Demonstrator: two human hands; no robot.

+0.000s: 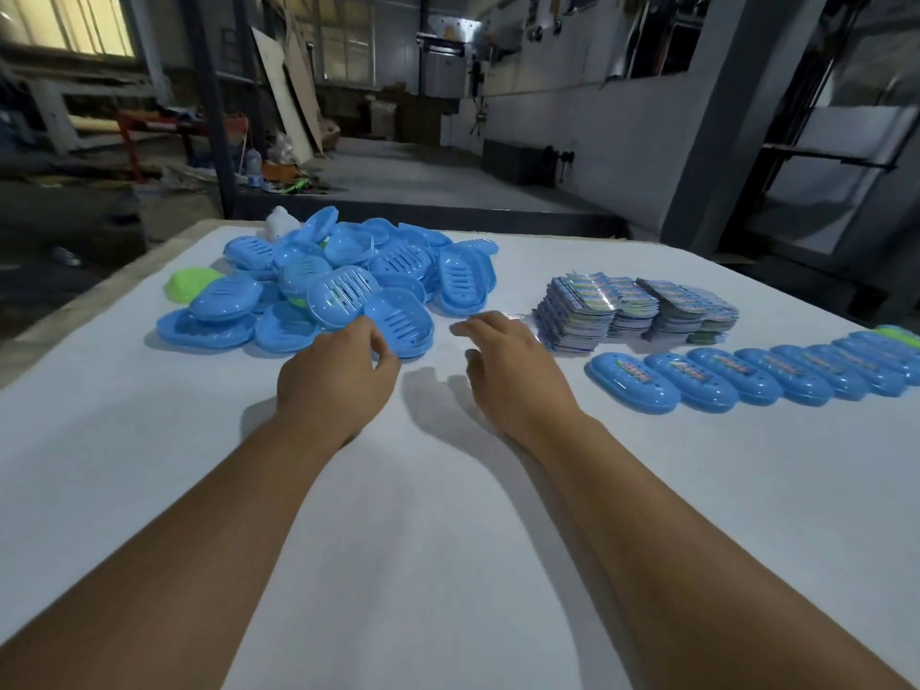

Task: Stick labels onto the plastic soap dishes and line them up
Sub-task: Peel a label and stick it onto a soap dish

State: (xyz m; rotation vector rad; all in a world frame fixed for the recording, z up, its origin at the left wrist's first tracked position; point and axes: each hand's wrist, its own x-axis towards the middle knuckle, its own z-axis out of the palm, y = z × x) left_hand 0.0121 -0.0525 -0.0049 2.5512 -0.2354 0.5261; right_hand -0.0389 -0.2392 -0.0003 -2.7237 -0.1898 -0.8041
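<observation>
Left hand (343, 376) is touching a blue soap dish (401, 321) at center; right hand (508, 363) is hovering with fingers relaxed apart; label stacks (632, 308) are lying right of center, print unreadable.

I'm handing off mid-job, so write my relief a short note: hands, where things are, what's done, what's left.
Left hand: fingers curled at the nearest dish of the pile; a grip cannot be confirmed.
Right hand: open, holding nothing, reaching toward the label stacks.
Done: a row of labelled dishes lined up along the table's right side.
Left: the whole blue pile, plus a green dish at its left edge, needs labels and a place in the row.
</observation>
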